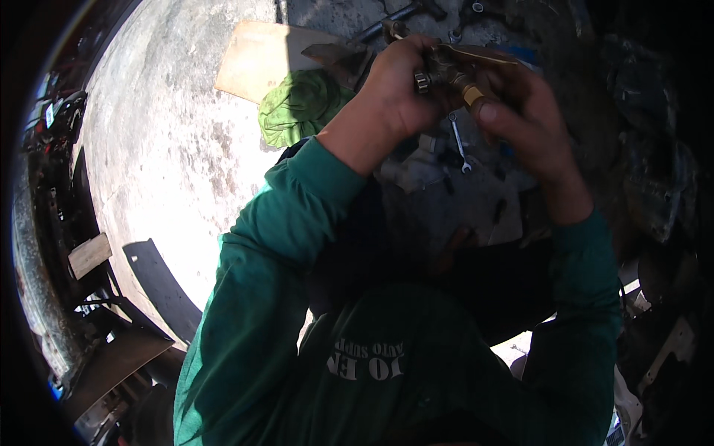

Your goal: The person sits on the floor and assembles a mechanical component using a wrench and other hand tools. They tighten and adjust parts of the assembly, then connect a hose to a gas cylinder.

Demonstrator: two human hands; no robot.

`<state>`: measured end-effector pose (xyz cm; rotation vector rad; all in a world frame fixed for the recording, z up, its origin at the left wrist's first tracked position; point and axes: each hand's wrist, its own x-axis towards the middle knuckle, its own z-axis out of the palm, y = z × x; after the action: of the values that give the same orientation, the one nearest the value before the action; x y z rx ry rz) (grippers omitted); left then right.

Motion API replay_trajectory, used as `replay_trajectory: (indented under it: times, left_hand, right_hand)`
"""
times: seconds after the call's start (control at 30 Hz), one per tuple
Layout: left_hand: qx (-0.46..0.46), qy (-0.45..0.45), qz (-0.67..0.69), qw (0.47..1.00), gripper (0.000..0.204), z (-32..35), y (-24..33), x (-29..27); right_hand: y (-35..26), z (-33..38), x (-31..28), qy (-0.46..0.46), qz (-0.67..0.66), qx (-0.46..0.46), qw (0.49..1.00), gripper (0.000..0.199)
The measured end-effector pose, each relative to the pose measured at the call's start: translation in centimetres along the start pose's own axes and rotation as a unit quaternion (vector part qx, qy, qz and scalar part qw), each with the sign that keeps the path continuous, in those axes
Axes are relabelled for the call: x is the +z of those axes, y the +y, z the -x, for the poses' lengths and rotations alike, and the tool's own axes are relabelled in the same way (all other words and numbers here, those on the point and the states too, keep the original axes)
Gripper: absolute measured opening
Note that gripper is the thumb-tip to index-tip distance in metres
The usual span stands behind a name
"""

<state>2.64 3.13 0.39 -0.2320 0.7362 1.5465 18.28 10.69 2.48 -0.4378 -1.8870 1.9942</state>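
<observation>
My left hand (401, 85) is closed round a dark metal part (444, 73) with a knurled knob or gear-like end beside my fingers. A brass-coloured collar (471, 94) sits on this part, facing my right hand. My right hand (524, 115) grips the same part from the other side, its thumb close to the collar. A thin flat edge (480, 53), brownish and curved, runs along the top between both hands. Deep shadow and my fingers hide much of the part, so its exact kind cannot be made out.
On the concrete floor (171, 111) lie a green cloth (301, 108) and a tan cardboard sheet (253, 56). A combination wrench (459, 145) rests below my hands. Dark tools, including a hammer-like one (390, 21), lie beyond. A wood block (89, 256) is at the left.
</observation>
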Motion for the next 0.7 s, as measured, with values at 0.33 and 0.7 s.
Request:
replay_trajectory:
  times: [0.33, 0.7]
  left_hand:
    - [0.09, 0.01, -0.214, 0.973, 0.038, -1.5, -0.1, -1.0]
    - [0.102, -0.13, -0.366, 0.916, 0.049, 0.3, -2.3, -0.5]
  right_hand:
    - [0.0, 0.0, -0.7, 0.14, 0.22, -0.126, 0.957, 0.029]
    - [0.0, 0.0, -2.8, 0.112, 0.241, -0.037, 0.963, 0.023]
